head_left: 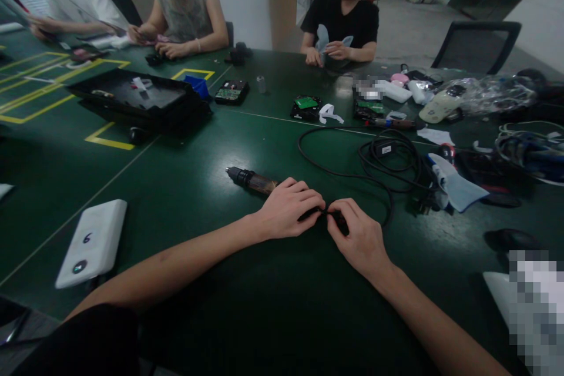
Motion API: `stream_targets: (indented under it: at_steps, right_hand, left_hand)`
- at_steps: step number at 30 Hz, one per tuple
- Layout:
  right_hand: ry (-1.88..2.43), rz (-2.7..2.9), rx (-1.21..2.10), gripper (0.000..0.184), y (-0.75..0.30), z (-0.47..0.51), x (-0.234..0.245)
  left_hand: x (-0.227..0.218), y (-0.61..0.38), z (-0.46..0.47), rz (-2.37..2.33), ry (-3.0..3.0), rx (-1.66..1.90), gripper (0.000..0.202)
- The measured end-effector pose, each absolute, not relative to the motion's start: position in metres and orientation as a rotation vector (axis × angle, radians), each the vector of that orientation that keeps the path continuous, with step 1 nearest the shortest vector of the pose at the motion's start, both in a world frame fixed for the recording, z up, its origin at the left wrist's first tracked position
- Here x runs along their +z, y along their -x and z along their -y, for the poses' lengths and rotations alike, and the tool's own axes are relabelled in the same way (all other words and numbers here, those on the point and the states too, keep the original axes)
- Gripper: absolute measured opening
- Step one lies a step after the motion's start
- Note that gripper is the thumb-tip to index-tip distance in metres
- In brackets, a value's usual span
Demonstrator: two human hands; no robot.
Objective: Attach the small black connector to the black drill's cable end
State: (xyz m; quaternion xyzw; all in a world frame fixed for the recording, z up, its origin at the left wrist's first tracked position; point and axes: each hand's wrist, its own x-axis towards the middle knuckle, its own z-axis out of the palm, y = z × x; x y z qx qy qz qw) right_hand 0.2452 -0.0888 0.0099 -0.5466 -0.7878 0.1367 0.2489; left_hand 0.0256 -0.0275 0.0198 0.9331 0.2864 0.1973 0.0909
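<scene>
An electric screwdriver (253,181) lies on the green table, its bit pointing to the far left. My left hand (291,208) is closed over its rear end, thumb and fingertips pinching near the tail. Just to the right, my right hand (356,235) pinches a small dark piece, which looks like the cable's end; the fingers hide most of it. Both sets of fingertips almost meet at that spot. A black cable (390,202) curves from behind my right hand to a loose coil.
Beyond my hands are hard drives (306,106), a second electric screwdriver (394,123) and a black tray (145,97). A white power bank (92,241) lies left. Cables, bags and a cap (442,104) crowd the right. Several people sit across the table.
</scene>
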Motion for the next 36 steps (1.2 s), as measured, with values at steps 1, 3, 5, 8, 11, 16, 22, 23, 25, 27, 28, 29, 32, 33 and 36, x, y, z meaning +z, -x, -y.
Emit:
stream_targets:
  at_steps: [1,3,5,8,11,16,22,23,25,27,28,29,32,33,36]
  right_hand:
    - [1.490,2.145,0.373,0.009,-0.2452,0.0888,0.0095]
    - [1.492,2.140,0.375,0.008,-0.2452,0.0888,0.0088]
    - [1.489,2.134,0.374,0.008,-0.2451,0.0890,0.0083]
    - [1.486,2.133,0.375,0.009,-0.2448,0.0891,0.0083]
    - [1.485,2.132,0.376,0.009,-0.2447,0.0891,0.0087]
    - [1.482,2.141,0.377,0.010,-0.2452,0.0891,0.0095]
    - [1.494,2.151,0.365,0.010,-0.2450,0.0892,0.0107]
    - [1.491,2.153,0.360,0.010,-0.2448,0.0892,0.0109]
    - [1.482,2.152,0.353,0.010,-0.2445,0.0892,0.0111]
    - [1.478,2.148,0.360,0.010,-0.2444,0.0892,0.0112]
    - [1.480,2.148,0.366,0.010,-0.2444,0.0892,0.0111]
    - [1.483,2.149,0.370,0.010,-0.2444,0.0891,0.0111]
    - [1.491,2.153,0.374,0.008,-0.2446,0.0888,0.0112]
    - [1.495,2.151,0.375,0.008,-0.2446,0.0888,0.0114]
    - [1.497,2.150,0.381,0.009,-0.2449,0.0888,0.0118]
  left_hand:
    - [0.0196,-0.0258,0.0274,-0.864,-2.771,0.586,0.020]
    - [0.0183,-0.0265,0.0277,-0.908,-2.760,0.587,0.021]
    - [0.0172,-0.0271,0.0282,-0.936,-2.750,0.590,0.022]
    - [0.0174,-0.0268,0.0288,-0.907,-2.747,0.594,0.022]
    - [0.0184,-0.0262,0.0285,-0.865,-2.760,0.592,0.021]
    - [0.0184,-0.0269,0.0285,-0.937,-2.748,0.582,0.023]
    - [0.0189,-0.0258,0.0275,-0.850,-2.784,0.586,0.021]
    - [0.0186,-0.0258,0.0274,-0.857,-2.785,0.584,0.021]
    - [0.0178,-0.0262,0.0275,-0.895,-2.783,0.585,0.022]
    - [0.0176,-0.0266,0.0279,-0.920,-2.781,0.583,0.023]
    - [0.0178,-0.0267,0.0281,-0.917,-2.782,0.582,0.023]
    - [0.0182,-0.0266,0.0282,-0.905,-2.784,0.581,0.022]
    - [0.0190,-0.0261,0.0284,-0.864,-2.793,0.588,0.021]
    - [0.0189,-0.0259,0.0284,-0.858,-2.795,0.592,0.021]
    - [0.0170,-0.0258,0.0283,-0.879,-2.789,0.598,0.021]
